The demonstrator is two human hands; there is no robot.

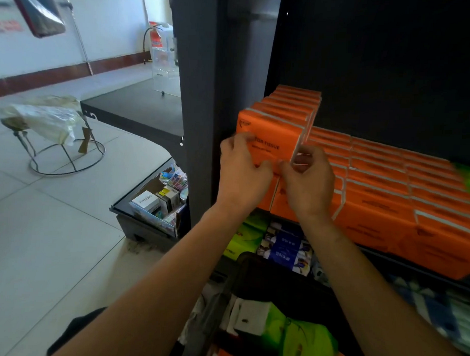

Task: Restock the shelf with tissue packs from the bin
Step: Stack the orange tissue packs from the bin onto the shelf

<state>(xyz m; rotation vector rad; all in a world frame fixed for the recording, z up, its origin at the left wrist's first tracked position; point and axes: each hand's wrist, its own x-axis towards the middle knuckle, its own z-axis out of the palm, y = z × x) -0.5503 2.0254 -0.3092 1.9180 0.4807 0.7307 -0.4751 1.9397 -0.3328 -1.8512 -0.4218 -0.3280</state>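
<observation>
1. Right, both hands are on the front orange tissue pack (pixel 270 136). The left hand (pixel 242 167) curls its fingers over the pack's left face and the right hand (pixel 306 177) pinches its right front edge. I'd say that's to square it flush on top of the row.
2. That pack heads a second layer running straight back from the hands. The lower orange packs (pixel 382 199) fill the shelf (pixel 392 76) to the right of the hands.
3. Below the forearms, the dark bin (pixel 252 261) shows green packs (pixel 308 343) and a sliver of orange, so there's likely more to load.
4. The fingertips are motion-blurred, the arms hide the bin's depth, and the shelf's far right is cut off.
</observation>
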